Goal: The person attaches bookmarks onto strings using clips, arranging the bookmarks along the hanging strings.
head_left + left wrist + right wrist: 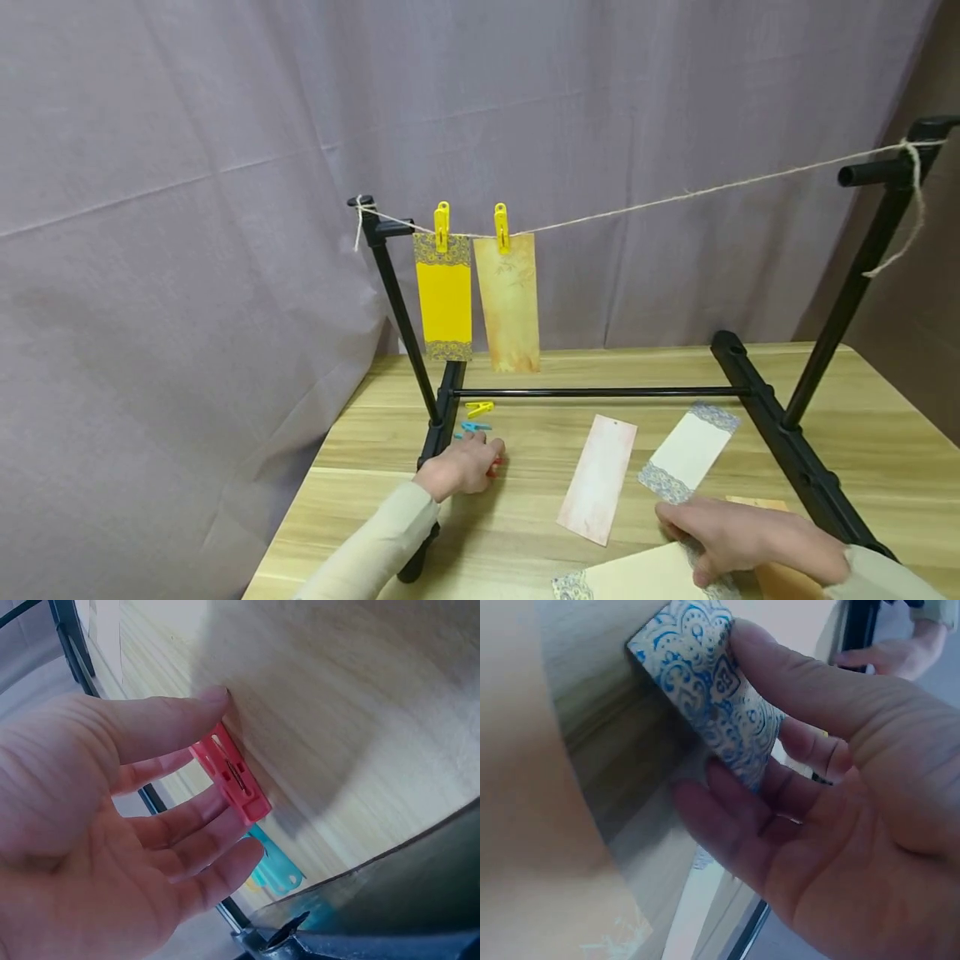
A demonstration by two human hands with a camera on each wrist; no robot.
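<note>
My left hand (pixel 467 463) is low over the table near the rack's left foot. Between its thumb and fingers it pinches a red clothespin (pixel 231 774), mostly hidden by the hand in the head view. Just beyond lie a blue clothespin (pixel 476 426) and a yellow clothespin (pixel 480 408). At the lower right, my right hand (pixel 738 533) grips one end of a cream card (pixel 637 575), thumb on top and fingers beneath. Blue lace patterning covers the card's gripped end (pixel 705 682). Another cream card with lace ends (pixel 690 450) lies beyond that hand.
A black rack (pixel 600 392) carries a string (pixel 675 198). Two yellow clothespins hold a yellow lace card (pixel 444 304) and a tan card (pixel 508 308) on it. A pale pink card (pixel 597 479) lies mid-table; an orange card (pixel 540 825) is under the right forearm.
</note>
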